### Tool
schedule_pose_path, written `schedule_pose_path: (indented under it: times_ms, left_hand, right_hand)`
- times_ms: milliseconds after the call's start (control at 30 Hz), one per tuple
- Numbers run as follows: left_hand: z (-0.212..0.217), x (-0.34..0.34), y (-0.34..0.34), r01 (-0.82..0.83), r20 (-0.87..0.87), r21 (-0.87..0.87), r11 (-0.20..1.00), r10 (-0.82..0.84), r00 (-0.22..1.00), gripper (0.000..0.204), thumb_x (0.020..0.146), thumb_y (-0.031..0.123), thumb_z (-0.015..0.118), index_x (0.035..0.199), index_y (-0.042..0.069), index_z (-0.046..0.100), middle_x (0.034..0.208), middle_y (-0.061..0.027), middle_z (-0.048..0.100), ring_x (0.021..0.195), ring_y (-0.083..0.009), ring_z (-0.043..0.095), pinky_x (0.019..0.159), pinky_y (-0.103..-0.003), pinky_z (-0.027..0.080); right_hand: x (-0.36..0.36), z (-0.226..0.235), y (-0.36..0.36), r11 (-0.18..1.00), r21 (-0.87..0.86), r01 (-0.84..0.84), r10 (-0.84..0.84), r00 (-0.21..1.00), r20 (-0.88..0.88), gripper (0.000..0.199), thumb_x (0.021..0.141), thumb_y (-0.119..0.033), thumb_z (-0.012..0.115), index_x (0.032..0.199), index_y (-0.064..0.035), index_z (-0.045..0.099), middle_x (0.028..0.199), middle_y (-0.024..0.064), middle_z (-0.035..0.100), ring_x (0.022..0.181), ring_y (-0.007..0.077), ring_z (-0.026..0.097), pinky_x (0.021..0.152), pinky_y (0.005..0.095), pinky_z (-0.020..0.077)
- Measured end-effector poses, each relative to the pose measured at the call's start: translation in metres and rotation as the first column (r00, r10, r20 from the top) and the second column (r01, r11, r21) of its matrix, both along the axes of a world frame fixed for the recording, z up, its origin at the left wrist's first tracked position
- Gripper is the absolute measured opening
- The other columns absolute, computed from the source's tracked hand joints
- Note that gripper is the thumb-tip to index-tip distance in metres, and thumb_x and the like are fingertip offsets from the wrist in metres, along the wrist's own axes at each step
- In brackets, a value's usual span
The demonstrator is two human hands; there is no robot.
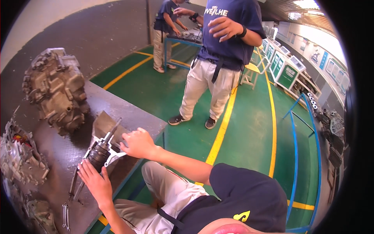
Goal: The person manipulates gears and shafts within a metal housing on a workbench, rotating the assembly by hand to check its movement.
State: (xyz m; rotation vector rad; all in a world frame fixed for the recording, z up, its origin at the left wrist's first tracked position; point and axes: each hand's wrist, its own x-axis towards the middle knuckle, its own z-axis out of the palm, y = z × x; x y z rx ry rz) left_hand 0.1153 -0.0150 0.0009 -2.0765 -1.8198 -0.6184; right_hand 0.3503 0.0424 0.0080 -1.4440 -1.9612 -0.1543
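Note:
A gearbox housing point(102, 124) lies on the metal workbench, its open side showing a dark gear shaft assembly point(99, 153) with a thin shaft point(113, 129) pointing away. My left hand point(96, 182) rests at the near end of the gears, fingers stretched out and close together, thumb apart. On the right side, my right hand point(138, 143) has its fingers curled at the housing's edge, next to a bright metal flange point(115, 155). Its fingertips are partly hidden. Long dark metal rods point(76, 188) lie beside my left hand.
A large gearbox point(58, 91) stands at the bench's far left; another casing point(23, 154) sits nearer. Wrenches point(66, 216) lie on the workbench point(134, 110). A co-worker point(230, 43) stands beyond it, another person point(165, 31) at a far table. A blue rail point(295, 156) is on the right.

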Motion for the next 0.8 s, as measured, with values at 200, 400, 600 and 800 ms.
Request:
schedule_pose_path:
  times_ms: [200,400,600,800]
  left_hand:
    - [0.023,-0.015,-0.024,0.159,0.087,-0.156,0.975,-0.147,0.985,0.067,0.099,0.034,0.058,0.145,-0.011,0.041,0.153,-0.025,0.042,0.148,-0.0388,0.031,0.124,-0.052,0.017]
    - [0.069,-0.096,-0.151,-0.318,0.043,0.039,0.947,0.317,0.948,0.067,0.095,0.037,0.061,0.149,0.001,0.044,0.161,-0.0156,0.035,0.151,-0.0334,0.029,0.12,-0.062,0.013]
    - [0.172,-0.17,-0.231,-0.827,-0.155,0.138,0.546,0.836,0.526,0.067,0.099,0.057,0.051,0.142,0.006,0.055,0.149,-0.0222,0.05,0.135,-0.0434,0.047,0.112,-0.056,0.035]
    - [0.199,-0.168,-0.241,-0.841,0.128,0.309,0.444,0.857,0.499,0.064,0.099,0.055,0.053,0.139,0.006,0.059,0.136,-0.0177,0.062,0.126,-0.0363,0.057,0.106,-0.046,0.043]
  right_hand:
    - [0.025,0.02,-0.019,0.944,-0.049,-0.326,0.314,0.935,-0.168,0.039,0.087,-0.03,0.07,0.117,-0.0058,0.066,0.128,0.0149,0.062,0.121,0.0335,0.057,0.105,0.0449,0.0465]
    - [0.154,0.073,-0.089,0.999,-0.043,0.004,-0.018,0.942,-0.334,0.054,0.085,-0.025,0.07,0.134,-0.0022,0.059,0.14,0.0212,0.056,0.133,0.0358,0.051,0.114,0.0438,0.0378]
    - [0.223,0.188,-0.166,0.92,0.262,0.292,-0.275,0.956,-0.1,0.055,0.083,-0.008,0.069,0.136,-0.0034,0.055,0.15,0.0201,0.047,0.141,0.0364,0.043,0.119,0.0422,0.0326]
    - [0.198,0.262,-0.225,0.748,0.35,0.564,-0.582,0.811,-0.063,0.055,0.092,-0.011,0.062,0.145,-0.0052,0.051,0.159,0.017,0.038,0.148,0.0351,0.034,0.121,0.0429,0.0268]
